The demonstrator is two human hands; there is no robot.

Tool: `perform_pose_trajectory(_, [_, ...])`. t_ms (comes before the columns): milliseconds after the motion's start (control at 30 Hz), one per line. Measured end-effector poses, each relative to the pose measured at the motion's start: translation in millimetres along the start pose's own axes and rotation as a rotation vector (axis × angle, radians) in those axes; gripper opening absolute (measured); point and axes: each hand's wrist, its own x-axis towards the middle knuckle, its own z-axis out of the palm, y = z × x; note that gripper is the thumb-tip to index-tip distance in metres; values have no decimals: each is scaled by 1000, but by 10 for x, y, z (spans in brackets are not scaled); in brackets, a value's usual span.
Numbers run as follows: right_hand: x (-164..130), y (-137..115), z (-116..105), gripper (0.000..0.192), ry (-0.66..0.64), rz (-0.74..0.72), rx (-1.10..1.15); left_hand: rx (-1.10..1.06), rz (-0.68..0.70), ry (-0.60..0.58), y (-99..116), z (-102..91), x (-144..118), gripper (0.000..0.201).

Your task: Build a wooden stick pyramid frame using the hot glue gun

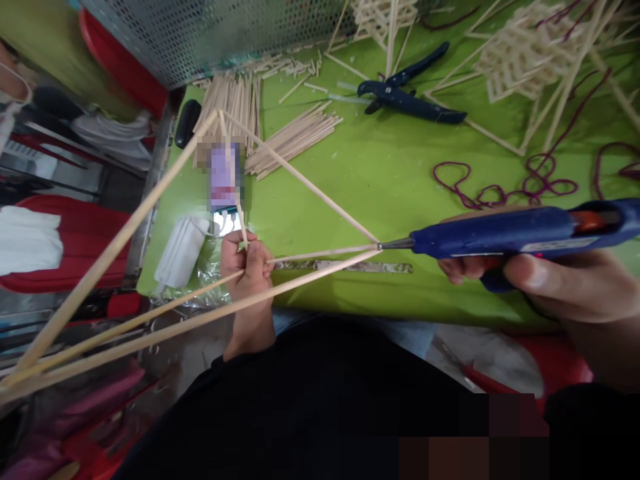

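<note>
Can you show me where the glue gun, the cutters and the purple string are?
glue gun (505, 237), head view, on its blue barrel.
cutters (415, 105), head view, on the dark blue handle.
purple string (500, 195), head view, on a loop lying on the green table.

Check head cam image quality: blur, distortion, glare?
Head view: strong wide-angle bowing at the edges; the sticks stretch toward the lower left; right hand and glue gun softly blurred up close; green table evenly lit, no harsh glare; phone pixelated.

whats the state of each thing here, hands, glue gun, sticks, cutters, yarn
left hand: closed on stick frame
right hand: gripping glue gun
glue gun: nozzle touching the frame's corner joint
stick frame: held up over green table
cutters: lying flat, unheld
loose sticks: piled flat
yarn: loose, tangled
</note>
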Motion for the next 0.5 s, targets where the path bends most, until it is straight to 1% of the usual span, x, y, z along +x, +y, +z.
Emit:
perform_pose_trajectory(267, [-41,-23,-3,18,40,17,-21,16,-7,18,32,32,-20,11])
perform_pose_trajectory(500, [-82,-50,6,18,68,63,-28,4,-37,31,48,48,-29,16])
